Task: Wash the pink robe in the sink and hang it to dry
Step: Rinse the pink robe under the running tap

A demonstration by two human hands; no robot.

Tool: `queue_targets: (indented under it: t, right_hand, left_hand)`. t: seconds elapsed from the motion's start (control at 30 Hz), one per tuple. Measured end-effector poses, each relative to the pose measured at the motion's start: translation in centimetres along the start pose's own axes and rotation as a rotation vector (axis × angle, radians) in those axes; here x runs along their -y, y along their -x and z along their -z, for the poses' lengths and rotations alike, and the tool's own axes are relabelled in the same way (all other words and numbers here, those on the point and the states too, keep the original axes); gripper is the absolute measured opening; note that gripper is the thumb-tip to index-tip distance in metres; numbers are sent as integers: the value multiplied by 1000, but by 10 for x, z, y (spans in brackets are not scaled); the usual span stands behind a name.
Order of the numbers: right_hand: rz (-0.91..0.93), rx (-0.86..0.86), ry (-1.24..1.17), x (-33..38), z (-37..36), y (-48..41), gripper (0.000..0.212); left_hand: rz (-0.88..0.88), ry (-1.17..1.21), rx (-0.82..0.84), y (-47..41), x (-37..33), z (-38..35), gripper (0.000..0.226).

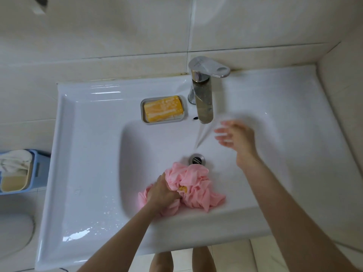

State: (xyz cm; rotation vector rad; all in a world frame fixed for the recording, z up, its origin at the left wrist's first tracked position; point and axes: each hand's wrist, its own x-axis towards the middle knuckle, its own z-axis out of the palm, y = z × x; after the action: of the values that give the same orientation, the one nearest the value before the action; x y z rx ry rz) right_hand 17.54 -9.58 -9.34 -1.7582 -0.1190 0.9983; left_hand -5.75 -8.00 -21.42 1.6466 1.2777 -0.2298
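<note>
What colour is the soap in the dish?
The soap is yellow-orange with whitish streaks; head view.

You stand in a home bathroom: a white ceramic sink with a chrome tap, a soap dish, and tiled walls.

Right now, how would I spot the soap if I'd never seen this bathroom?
Start at the white sink; on its back ledge, just left of the chrome faucet, sits a grey dish. In it lies the soap: a yellow-orange bar streaked white, unlike anything nearby.
</note>
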Motion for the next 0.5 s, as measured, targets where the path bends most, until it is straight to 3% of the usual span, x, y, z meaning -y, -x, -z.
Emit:
queue_targets:
  t: [0.07, 0.17, 0.3, 0.37, 0.5]
  right_hand:
    - [-254, -49, 43, -54, -5, -22, 14]
    - [-507, 105, 107, -107, -26, -47, 10]
    - [-528, 406, 148, -101, -66, -75, 36]
    - [-527, 549, 130, -85, -83, -91, 36]
    - [-446, 620, 392, -55, -90, -110, 35]
  left_hand:
    - [3, -16, 2, -1, 2, -1, 81]
    - [-12, -25, -2, -3, 5, -2, 84]
    - [-58, -16, -40, -1, 2, -4, 87]
    - [-58, -15, -45, -2, 5, -2, 89]
    - [-47, -22, -43, -2, 8, -3, 91]
